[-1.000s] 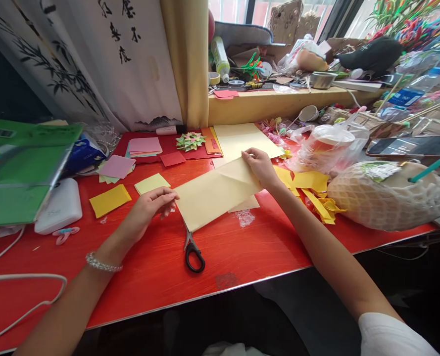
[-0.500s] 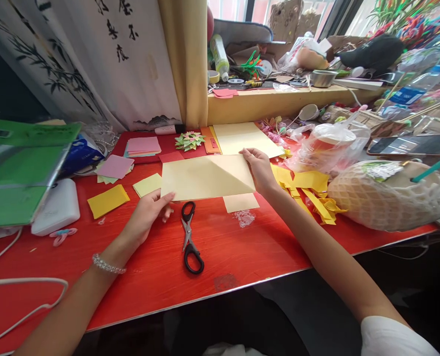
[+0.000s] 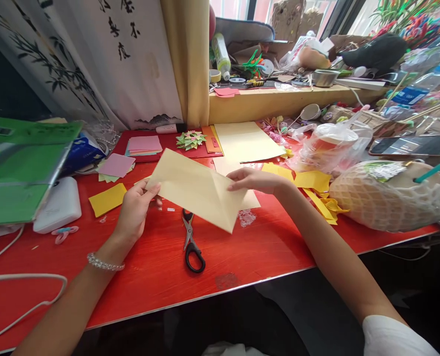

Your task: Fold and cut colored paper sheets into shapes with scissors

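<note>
A folded cream paper sheet (image 3: 193,190) hangs tilted above the red table (image 3: 242,252), held by both hands. My left hand (image 3: 136,210) pinches its left corner. My right hand (image 3: 255,179) grips its right edge, fingers closed on the paper. Black-handled scissors (image 3: 190,242) lie on the table just below the sheet, partly hidden by it. A smaller cream scrap (image 3: 250,200) lies under my right hand.
A larger cream sheet (image 3: 242,141) lies behind. Coloured paper squares (image 3: 108,199), a paper star (image 3: 190,140) and yellow offcuts (image 3: 316,190) are scattered around. A white box (image 3: 58,205) and green folder (image 3: 15,168) sit left; a netted fruit (image 3: 386,198) and bagged cup (image 3: 334,143) right.
The cream sheet has been lifted off the table and turned; its left corner is now raised in my left hand, which took hold of it. My right hand moved down and toward me.
</note>
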`<state>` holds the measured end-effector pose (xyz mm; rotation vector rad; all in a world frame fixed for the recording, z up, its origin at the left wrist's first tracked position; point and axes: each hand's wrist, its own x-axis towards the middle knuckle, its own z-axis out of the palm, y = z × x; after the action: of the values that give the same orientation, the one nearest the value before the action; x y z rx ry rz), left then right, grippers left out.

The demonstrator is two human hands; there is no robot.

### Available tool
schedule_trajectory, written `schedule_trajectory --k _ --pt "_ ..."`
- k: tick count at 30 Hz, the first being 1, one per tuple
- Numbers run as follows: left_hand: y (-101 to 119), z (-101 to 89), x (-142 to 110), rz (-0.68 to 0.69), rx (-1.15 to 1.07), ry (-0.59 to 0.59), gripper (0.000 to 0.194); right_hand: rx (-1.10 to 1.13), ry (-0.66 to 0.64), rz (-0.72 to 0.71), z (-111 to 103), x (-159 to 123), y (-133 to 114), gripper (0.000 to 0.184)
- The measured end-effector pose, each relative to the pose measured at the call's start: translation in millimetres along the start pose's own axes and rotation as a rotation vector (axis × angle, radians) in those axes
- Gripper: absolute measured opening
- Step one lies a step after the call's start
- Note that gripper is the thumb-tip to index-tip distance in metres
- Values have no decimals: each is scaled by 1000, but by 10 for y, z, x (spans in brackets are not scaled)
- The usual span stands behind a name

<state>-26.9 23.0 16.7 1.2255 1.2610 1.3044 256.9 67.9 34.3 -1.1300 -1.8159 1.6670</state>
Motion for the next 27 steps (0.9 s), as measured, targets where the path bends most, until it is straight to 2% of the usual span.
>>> schedule_trajectory --k 1,4,6,9,11,14,19,22,24,27 --pt "19 3 -12 -27 -4 -64 21 3 -51 -7 47 -12 -24 27" --pt "37 36 -48 -86 19 -209 29 120 -94 -59 251 13 -41 29" --pt "18 63 -58 -71 50 -190 37 217 -99 -70 392 60 -18 29" --pt "-18 73 -42 -28 147 -35 44 340 27 -96 529 123 33 30" --pt "-28 59 -26 -71 190 -2 44 403 97 -103 571 146 66 31" --pt "-21 40 -22 -150 132 -82 45 404 130 -49 615 160 117 28" --pt "-21 33 -27 -71 123 -107 33 265 179 -1 717 141 165 26" --pt "-20 26 -22 -79 135 -101 26 196 271 -39 759 116 138 38" --pt "-12 28 -29 -95 131 -119 24 215 287 -94 760 107 111 47" --pt "3 41 -55 -134 136 -184 23 250 302 -194 724 119 90 51"
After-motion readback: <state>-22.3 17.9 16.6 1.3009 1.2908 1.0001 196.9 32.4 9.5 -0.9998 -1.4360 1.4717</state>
